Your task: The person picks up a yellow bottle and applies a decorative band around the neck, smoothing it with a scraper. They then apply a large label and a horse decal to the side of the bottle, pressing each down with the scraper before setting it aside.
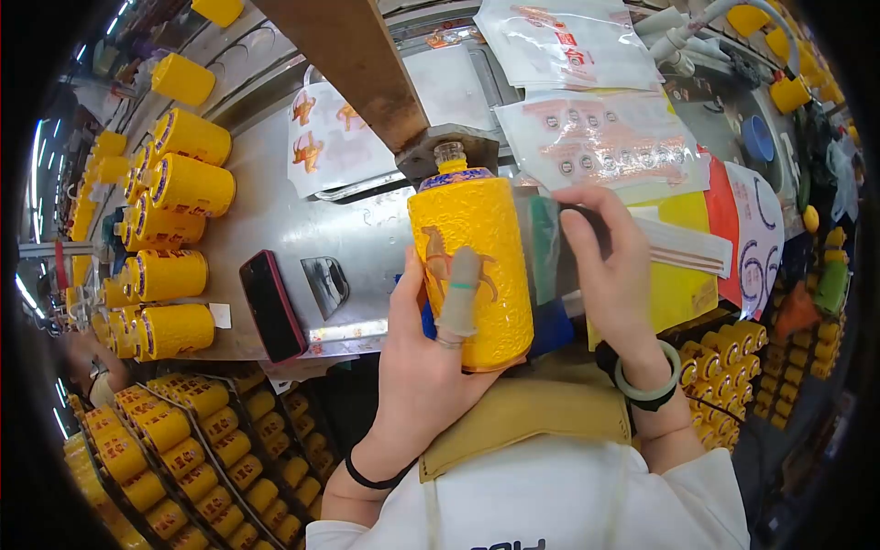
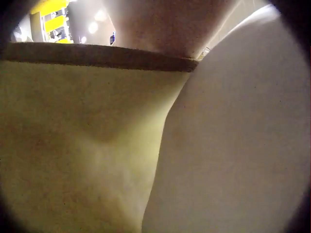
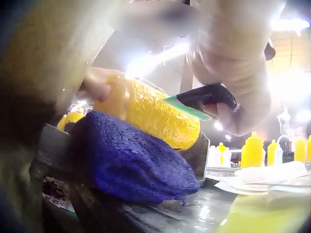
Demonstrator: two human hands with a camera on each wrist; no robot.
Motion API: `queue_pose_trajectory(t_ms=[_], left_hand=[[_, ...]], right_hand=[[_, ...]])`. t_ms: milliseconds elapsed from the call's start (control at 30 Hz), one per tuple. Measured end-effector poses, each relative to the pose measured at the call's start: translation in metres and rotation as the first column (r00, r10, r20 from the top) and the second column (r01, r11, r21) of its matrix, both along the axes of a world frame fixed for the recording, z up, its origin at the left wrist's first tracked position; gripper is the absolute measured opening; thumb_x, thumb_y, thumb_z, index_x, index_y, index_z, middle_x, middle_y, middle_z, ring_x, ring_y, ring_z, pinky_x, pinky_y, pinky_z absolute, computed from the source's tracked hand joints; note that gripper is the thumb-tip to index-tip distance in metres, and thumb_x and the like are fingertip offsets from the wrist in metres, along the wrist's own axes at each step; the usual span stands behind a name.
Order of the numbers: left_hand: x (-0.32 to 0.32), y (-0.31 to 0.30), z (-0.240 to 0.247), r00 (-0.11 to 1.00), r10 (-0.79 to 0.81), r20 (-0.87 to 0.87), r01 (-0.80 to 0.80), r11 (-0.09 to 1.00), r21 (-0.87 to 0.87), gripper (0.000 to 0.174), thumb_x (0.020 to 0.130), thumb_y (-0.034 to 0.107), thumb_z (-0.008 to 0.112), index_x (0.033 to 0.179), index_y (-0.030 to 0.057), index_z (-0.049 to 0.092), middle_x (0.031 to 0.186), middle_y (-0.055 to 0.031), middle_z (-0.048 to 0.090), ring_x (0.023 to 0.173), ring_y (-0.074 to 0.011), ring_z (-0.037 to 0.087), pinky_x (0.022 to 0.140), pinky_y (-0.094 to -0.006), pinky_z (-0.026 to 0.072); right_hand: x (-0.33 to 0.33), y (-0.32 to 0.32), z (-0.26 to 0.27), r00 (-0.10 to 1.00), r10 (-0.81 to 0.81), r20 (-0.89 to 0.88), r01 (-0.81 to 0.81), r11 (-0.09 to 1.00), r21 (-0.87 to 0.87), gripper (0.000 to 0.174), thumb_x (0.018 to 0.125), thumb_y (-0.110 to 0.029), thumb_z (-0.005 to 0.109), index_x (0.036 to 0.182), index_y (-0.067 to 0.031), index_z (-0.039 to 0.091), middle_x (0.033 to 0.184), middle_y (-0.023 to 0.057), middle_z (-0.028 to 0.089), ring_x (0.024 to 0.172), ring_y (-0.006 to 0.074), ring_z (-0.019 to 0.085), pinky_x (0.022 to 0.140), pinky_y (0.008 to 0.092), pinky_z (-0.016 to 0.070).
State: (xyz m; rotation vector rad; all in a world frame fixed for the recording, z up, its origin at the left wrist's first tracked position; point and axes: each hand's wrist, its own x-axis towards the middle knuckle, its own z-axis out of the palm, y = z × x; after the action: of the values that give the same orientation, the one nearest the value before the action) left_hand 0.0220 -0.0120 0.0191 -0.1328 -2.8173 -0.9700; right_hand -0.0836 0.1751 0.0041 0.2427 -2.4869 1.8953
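Observation:
A yellow textured bottle with a horse picture and a clear glass neck leans against a metal bracket. My left hand grips its lower part, the thumb, in a pale sleeve, lying across the front. To the right of the bottle, my right hand pinches a thin tool with a green edge and a black part. In the right wrist view the tool's green edge lies against or very near the bottle; contact is unclear. The left wrist view shows mostly cloth and skin.
A phone and a small metal piece lie left of the bottle. Yellow bottles stand at the far left. Printed plastic sheets lie at the back right. A blue cloth sits beneath the bottle.

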Motion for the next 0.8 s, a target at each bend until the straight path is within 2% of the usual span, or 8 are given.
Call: queue_pose_trajectory(t_ms=[133, 267, 333, 500, 567, 667, 733, 800], left_hand=[[-0.004, 0.009, 0.009, 1.000, 0.008, 0.029, -0.003, 0.984, -0.178, 0.081, 0.070, 0.025, 0.093, 0.145, 0.0174, 0.063, 0.152, -0.0410, 0.034, 0.130, -0.0528, 0.054, 0.101, -0.0469, 0.0549], [-0.004, 0.013, 0.009, 0.998, 0.042, 0.045, -0.032, 0.980, -0.195, 0.077, 0.070, 0.022, 0.091, 0.143, 0.0203, 0.065, 0.150, -0.0431, 0.036, 0.129, -0.0534, 0.055, 0.100, -0.0450, 0.0556], [-0.001, 0.007, -0.004, 0.994, 0.038, -0.100, -0.045, 0.997, -0.065, 0.099, 0.064, 0.020, 0.100, 0.153, 0.0184, 0.055, 0.153, -0.0266, 0.041, 0.128, -0.0438, 0.061, 0.102, -0.0449, 0.0549], [0.005, 0.000, -0.031, 0.988, 0.127, -0.089, -0.100, 0.960, 0.260, 0.116, 0.063, 0.018, 0.102, 0.160, 0.0064, 0.040, 0.148, -0.0213, 0.054, 0.125, -0.0333, 0.065, 0.103, -0.0405, 0.0543], [0.009, 0.000, -0.041, 0.989, 0.149, 0.019, -0.144, 0.899, 0.414, 0.124, 0.064, 0.018, 0.102, 0.163, 0.0004, 0.029, 0.144, -0.0192, 0.060, 0.123, -0.0262, 0.067, 0.103, -0.0376, 0.0535], [0.011, -0.003, -0.042, 0.994, 0.107, -0.023, -0.093, 0.934, 0.344, 0.125, 0.065, 0.017, 0.102, 0.163, -0.0004, 0.027, 0.147, -0.0196, 0.059, 0.123, -0.0260, 0.067, 0.105, -0.0372, 0.0523], [0.012, -0.002, -0.036, 0.990, 0.133, -0.044, -0.109, 0.929, 0.353, 0.123, 0.066, 0.018, 0.101, 0.163, -0.0008, 0.028, 0.146, -0.0188, 0.059, 0.123, -0.0261, 0.067, 0.105, -0.0379, 0.0525], [0.013, -0.001, -0.036, 0.986, 0.157, -0.063, -0.124, 0.923, 0.364, 0.122, 0.067, 0.018, 0.101, 0.163, -0.0012, 0.029, 0.146, -0.0180, 0.060, 0.123, -0.0263, 0.067, 0.105, -0.0386, 0.0528]], right_hand=[[0.001, 0.001, 0.006, 0.999, 0.033, 0.015, -0.032, 0.996, -0.084, 0.019, 0.102, -0.004, 0.059, 0.117, 0.0035, 0.066, 0.107, 0.0116, 0.072, 0.100, 0.0176, 0.066, 0.093, 0.0310, 0.0506], [-0.003, 0.001, 0.012, 0.994, 0.101, -0.045, -0.103, 0.994, -0.025, 0.023, 0.102, -0.003, 0.058, 0.123, 0.0028, 0.065, 0.114, 0.0133, 0.070, 0.103, 0.0198, 0.065, 0.094, 0.0304, 0.0496], [-0.008, 0.002, 0.016, 0.984, 0.135, -0.115, -0.134, 0.991, 0.018, 0.025, 0.101, -0.002, 0.058, 0.124, 0.0021, 0.065, 0.115, 0.0142, 0.068, 0.103, 0.0228, 0.065, 0.095, 0.0306, 0.0493], [-0.014, -0.002, 0.041, 0.931, 0.324, -0.165, -0.313, 0.945, 0.093, 0.031, 0.098, -0.001, 0.061, 0.128, -0.0003, 0.065, 0.118, 0.0173, 0.066, 0.099, 0.0318, 0.065, 0.092, 0.0340, 0.0510], [-0.014, -0.010, 0.047, 0.856, 0.483, -0.181, -0.469, 0.875, 0.119, 0.042, 0.094, 0.004, 0.065, 0.135, -0.0006, 0.062, 0.117, 0.0137, 0.069, 0.112, 0.0220, 0.066, 0.100, 0.0337, 0.0494], [-0.041, -0.015, 0.050, 0.859, 0.265, -0.437, -0.101, 0.926, 0.364, 0.043, 0.089, 0.006, 0.070, 0.131, -0.0012, 0.066, 0.112, 0.0141, 0.072, 0.110, 0.0258, 0.068, 0.097, 0.0380, 0.0531], [-0.045, -0.012, 0.042, 0.782, 0.271, -0.561, -0.032, 0.916, 0.399, 0.039, 0.084, 0.002, 0.073, 0.123, -0.0070, 0.073, 0.109, 0.0076, 0.074, 0.103, 0.0209, 0.067, 0.087, 0.0359, 0.0550], [-0.030, -0.010, 0.040, 0.347, 0.629, -0.695, -0.197, 0.774, 0.602, 0.036, 0.080, -0.006, 0.075, 0.116, -0.0139, 0.076, 0.109, 0.0008, 0.075, 0.091, 0.0148, 0.062, 0.075, 0.0309, 0.0521]])
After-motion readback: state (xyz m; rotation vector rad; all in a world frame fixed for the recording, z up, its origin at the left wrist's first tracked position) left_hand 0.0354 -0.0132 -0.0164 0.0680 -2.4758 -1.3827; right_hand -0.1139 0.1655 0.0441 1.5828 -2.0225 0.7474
